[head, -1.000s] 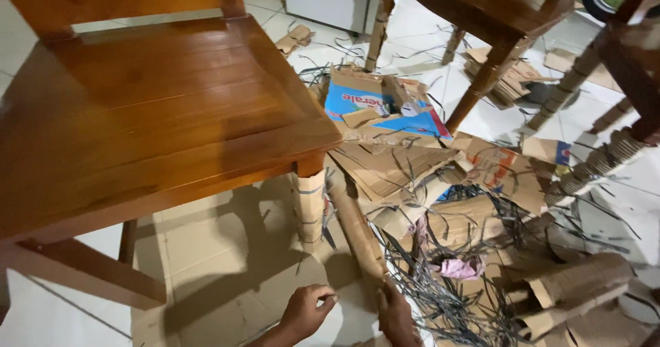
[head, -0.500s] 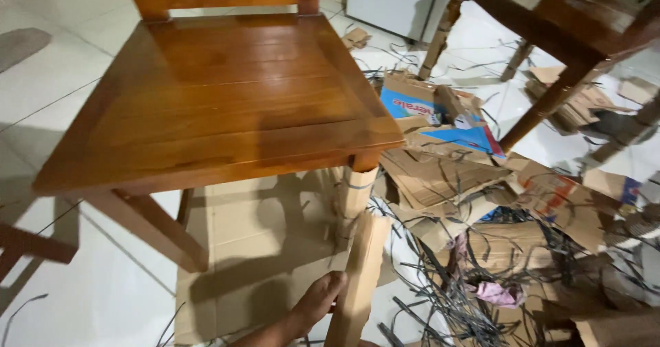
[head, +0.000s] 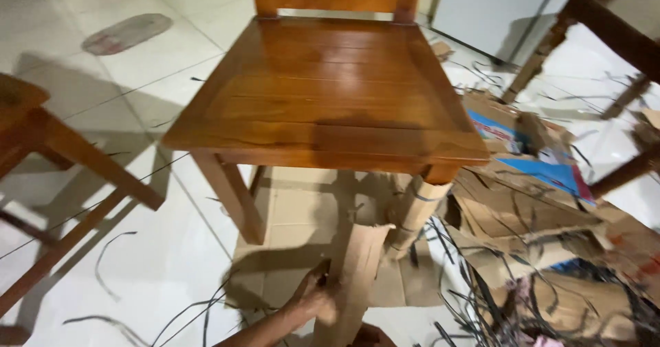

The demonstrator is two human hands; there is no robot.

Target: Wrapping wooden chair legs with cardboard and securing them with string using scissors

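My left hand (head: 317, 297) gripping near cardboard strip (head: 354, 278) upright, fingers curled around left edge; my right hand (head: 375, 335) barely showing, grip unclear.

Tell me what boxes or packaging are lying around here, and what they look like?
Printed carton: right of the wooden chair, torn open, brown with blue and white panels.
Cardboard strip: front centre, plain brown, upright, left hand on it.
Flattened cardboard: right floor, brown.
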